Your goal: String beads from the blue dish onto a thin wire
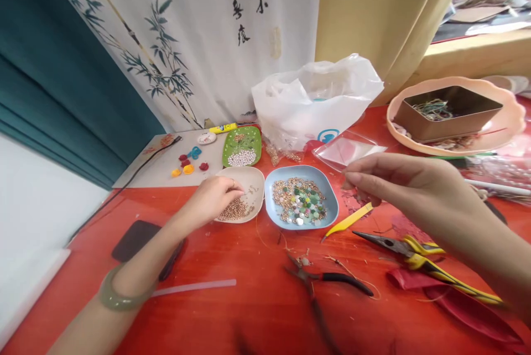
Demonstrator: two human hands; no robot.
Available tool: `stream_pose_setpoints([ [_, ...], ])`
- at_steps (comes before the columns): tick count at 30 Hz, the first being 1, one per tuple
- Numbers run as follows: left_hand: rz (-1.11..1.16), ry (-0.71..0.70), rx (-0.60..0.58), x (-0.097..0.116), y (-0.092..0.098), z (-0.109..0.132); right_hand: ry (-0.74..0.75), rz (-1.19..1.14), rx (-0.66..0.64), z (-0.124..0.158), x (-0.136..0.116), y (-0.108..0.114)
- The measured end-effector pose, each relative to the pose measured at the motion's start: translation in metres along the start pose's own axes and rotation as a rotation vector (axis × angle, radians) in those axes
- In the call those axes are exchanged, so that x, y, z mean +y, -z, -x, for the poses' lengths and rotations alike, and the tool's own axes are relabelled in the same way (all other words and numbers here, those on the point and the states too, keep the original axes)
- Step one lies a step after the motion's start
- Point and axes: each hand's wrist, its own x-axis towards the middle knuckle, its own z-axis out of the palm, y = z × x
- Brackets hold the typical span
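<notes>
My left hand [215, 196] reaches into a beige dish [254, 178] of small copper-coloured beads [233, 210], its fingers pinched together over the beads; what they hold is too small to see. A pale green bangle [120, 298] circles that wrist. My right hand [394, 178] hovers above the table to the right of a blue dish [327, 189] filled with gold, green and white beads. Its fingers are pressed together in a pinch. A thin thread seems to run from it, though I cannot be sure.
A green dish of white beads [241, 147], a white plastic bag [315, 98] and a pink tray holding a metal tin [450, 109] stand behind. Yellow tweezers [348, 220], yellow-handled pliers [427, 264] and black-handled pliers [327, 280] lie on the red table. A dark phone [135, 239] lies left.
</notes>
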Motion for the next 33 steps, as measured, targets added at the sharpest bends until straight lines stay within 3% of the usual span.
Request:
stream_pose_setpoints([
  [9, 0.348, 0.151, 0.142, 0.005, -0.005, -0.003, 0.038, -0.018, 0.176, -0.004, -0.017, 0.01],
  [17, 1.052, 0.267, 0.085, 0.021, -0.007, -0.008, 0.08, -0.012, 0.245, -0.008, -0.025, 0.009],
  [24, 1.355, 0.277, -0.023, 0.051, -0.012, -0.015, 0.219, 0.014, 0.282, -0.014, -0.029, 0.011],
  [28, 1.309, 0.196, -0.076, 0.06, -0.02, -0.015, 0.174, 0.031, 0.334, -0.012, -0.028, 0.014],
  [33, 0.947, 0.06, -0.01, 0.058, -0.025, -0.014, 0.142, 0.021, 0.397, -0.014, -0.025, 0.017],
])
